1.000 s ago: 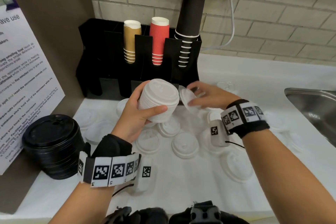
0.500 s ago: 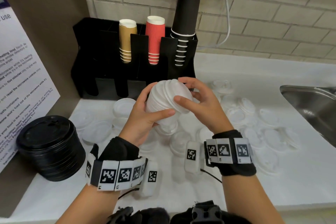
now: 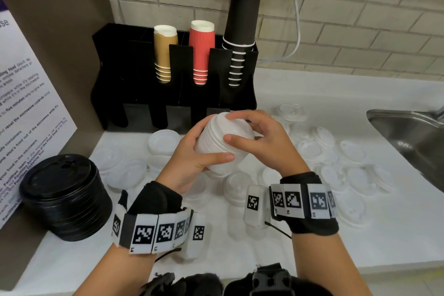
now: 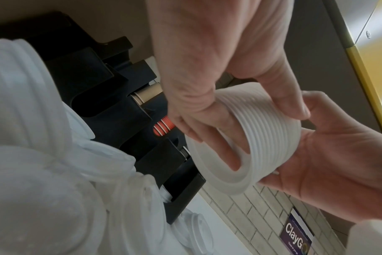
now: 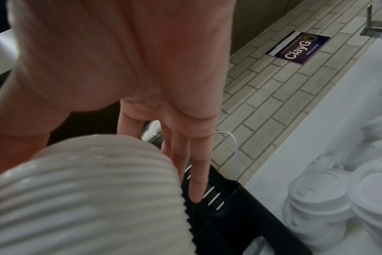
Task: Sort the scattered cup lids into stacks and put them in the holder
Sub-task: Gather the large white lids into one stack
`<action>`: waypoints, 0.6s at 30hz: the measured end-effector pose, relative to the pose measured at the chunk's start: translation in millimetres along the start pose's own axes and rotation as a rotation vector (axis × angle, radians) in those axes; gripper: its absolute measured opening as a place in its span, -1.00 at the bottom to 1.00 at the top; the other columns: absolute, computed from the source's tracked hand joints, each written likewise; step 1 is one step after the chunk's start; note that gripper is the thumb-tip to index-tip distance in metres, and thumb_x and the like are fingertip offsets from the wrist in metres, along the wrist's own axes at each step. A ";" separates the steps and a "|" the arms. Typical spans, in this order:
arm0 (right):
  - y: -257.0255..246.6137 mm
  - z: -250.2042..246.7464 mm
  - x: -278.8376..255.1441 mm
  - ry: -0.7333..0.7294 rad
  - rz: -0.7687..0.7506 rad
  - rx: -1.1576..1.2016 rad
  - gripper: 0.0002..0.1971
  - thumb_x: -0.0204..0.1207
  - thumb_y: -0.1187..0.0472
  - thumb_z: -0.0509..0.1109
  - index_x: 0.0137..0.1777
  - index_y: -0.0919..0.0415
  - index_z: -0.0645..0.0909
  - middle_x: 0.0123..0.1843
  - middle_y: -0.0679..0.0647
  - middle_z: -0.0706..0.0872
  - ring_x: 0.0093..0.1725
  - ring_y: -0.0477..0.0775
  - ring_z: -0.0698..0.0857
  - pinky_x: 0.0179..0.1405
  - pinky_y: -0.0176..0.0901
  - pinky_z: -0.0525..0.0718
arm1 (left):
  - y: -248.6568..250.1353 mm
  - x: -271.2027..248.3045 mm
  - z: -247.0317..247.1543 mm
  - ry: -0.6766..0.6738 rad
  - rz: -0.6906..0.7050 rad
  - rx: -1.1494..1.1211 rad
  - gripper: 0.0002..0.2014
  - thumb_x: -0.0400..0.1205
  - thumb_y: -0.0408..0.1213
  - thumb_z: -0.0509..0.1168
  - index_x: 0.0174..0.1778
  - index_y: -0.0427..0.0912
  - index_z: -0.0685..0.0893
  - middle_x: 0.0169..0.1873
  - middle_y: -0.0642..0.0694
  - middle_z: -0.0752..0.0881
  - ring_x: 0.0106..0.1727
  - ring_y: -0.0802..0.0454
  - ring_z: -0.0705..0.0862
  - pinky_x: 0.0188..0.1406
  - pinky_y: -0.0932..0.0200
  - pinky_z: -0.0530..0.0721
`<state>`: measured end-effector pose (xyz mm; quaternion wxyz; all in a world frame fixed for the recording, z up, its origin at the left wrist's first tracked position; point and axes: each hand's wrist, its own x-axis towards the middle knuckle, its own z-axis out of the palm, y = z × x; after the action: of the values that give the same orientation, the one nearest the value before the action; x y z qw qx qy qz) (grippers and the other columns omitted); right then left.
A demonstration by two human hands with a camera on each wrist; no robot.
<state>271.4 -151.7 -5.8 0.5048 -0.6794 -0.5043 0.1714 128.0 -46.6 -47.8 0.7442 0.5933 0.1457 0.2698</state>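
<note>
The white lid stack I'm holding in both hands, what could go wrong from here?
1. The white lid stack is tilted in the air between the left hand and right hand; lids could slip off.
2. Loose lids crowd the counter below; lowering the stack may scatter them toward the sink.

The left hand [image 4: 207,72] and right hand [image 4: 329,165] grip a white lid stack [image 4: 257,138], fingers [image 4: 227,143] curled inside its rim; the black holder [image 4: 111,107] stands beyond them.
</note>
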 end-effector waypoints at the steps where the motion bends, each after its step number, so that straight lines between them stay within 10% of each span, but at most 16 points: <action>1: 0.0 -0.2 -0.4 0.000 -0.002 -0.001 -0.62 0.35 0.09 0.62 0.17 -0.07 0.70 0.22 0.01 0.63 0.22 -0.09 0.62 0.14 -0.39 0.62 | -0.5 -0.1 0.2 0.001 0.001 -0.007 -0.27 0.18 -0.21 0.68 0.24 0.40 0.65 0.26 0.05 0.71 0.25 0.04 0.72 -0.02 0.13 0.75; 8: -4.3 2.6 -4.7 -0.041 0.000 -0.046 -0.60 0.31 0.03 0.63 0.14 -0.06 0.64 0.19 -0.01 0.55 0.27 -0.06 0.55 0.18 -0.24 0.62 | -5.5 2.1 3.1 -0.010 -0.025 -0.101 -0.26 0.25 -0.34 0.66 0.27 0.37 0.64 0.28 0.03 0.70 0.26 0.02 0.72 0.00 0.11 0.76; 15: 6.7 -54.1 -7.7 -0.102 0.181 -0.118 -0.73 0.62 0.01 0.33 0.29 -0.13 0.61 0.29 -0.15 0.65 0.22 -0.25 0.63 0.07 -0.62 0.51 | 0.0 9.3 -0.9 0.032 0.010 -0.156 -0.24 0.27 -0.34 0.59 0.40 0.16 0.54 0.33 0.01 0.68 0.34 0.05 0.67 0.06 0.20 0.73; 18: 24.5 -83.5 -14.0 -0.205 0.341 -0.364 -0.77 0.62 0.02 0.35 0.25 -0.14 0.60 0.27 -0.09 0.65 0.22 -0.10 0.65 0.10 -0.41 0.56 | 1.0 11.9 -8.0 0.047 0.029 -0.169 -0.28 0.36 -0.42 0.57 0.41 0.15 0.54 0.34 0.02 0.68 0.35 0.06 0.67 0.10 0.18 0.73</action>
<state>339.8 -206.1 5.3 0.2846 -0.8130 -0.4538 0.2285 133.1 -33.1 -47.7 0.7841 0.5239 0.1310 0.3058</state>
